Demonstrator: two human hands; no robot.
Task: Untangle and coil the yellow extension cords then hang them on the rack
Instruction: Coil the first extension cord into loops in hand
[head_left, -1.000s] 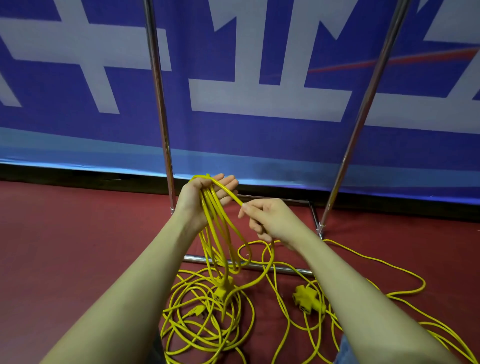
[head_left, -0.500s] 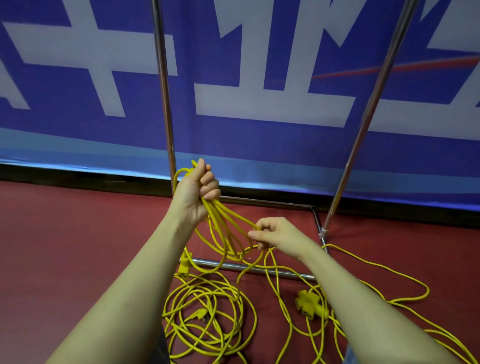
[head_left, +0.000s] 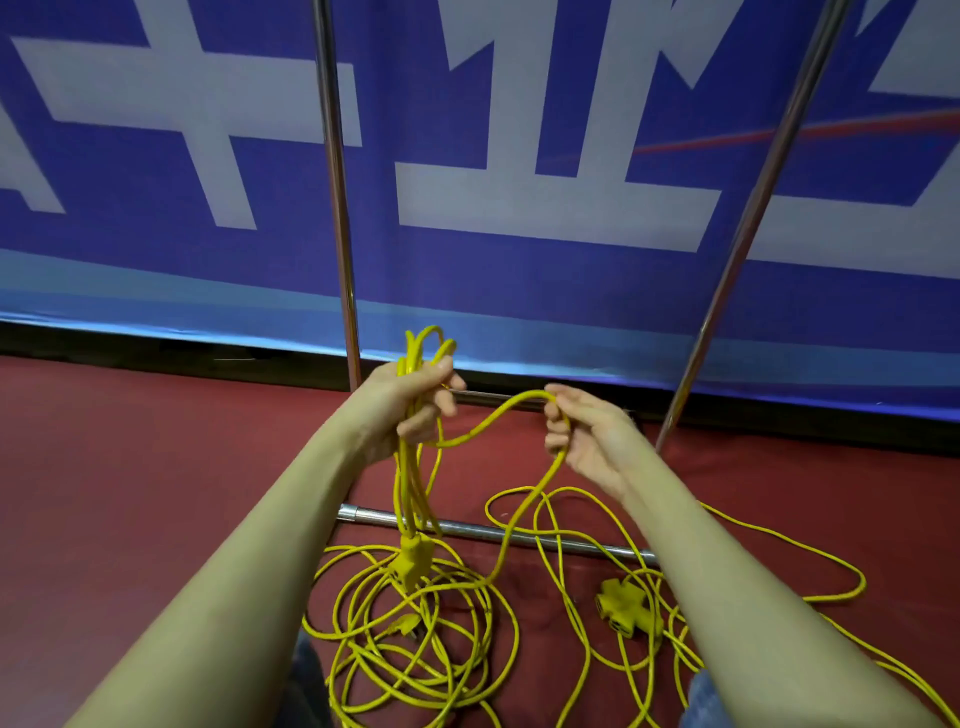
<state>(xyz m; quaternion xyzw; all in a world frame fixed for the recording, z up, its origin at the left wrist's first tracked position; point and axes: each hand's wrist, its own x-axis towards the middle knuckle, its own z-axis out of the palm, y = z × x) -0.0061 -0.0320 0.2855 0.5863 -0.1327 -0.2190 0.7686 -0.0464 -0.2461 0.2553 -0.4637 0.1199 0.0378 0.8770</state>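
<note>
My left hand (head_left: 413, 400) grips a bundle of yellow cord loops (head_left: 410, 483) that stick out above the fist and hang down to a yellow socket block (head_left: 410, 558). A strand arcs from that fist to my right hand (head_left: 584, 434), whose curled fingers hold the yellow cord strand (head_left: 511, 408). From there it drops to the floor. A loose tangle of yellow cord (head_left: 410, 649) lies on the red floor below my hands. A second yellow socket block (head_left: 626, 608) lies to the right among more loose cord (head_left: 810, 587).
The metal rack stands just ahead: a left upright (head_left: 337, 208), a right slanted upright (head_left: 753, 208) and a base bar (head_left: 498, 532) on the red floor (head_left: 130, 493). A blue and white banner (head_left: 519, 208) covers the wall behind. My knees show at the bottom edge.
My right hand has risen and moved right, pulling a strand up into an arc. My left hand has closed tighter on the loops, and the socket block now hangs lower beneath it.
</note>
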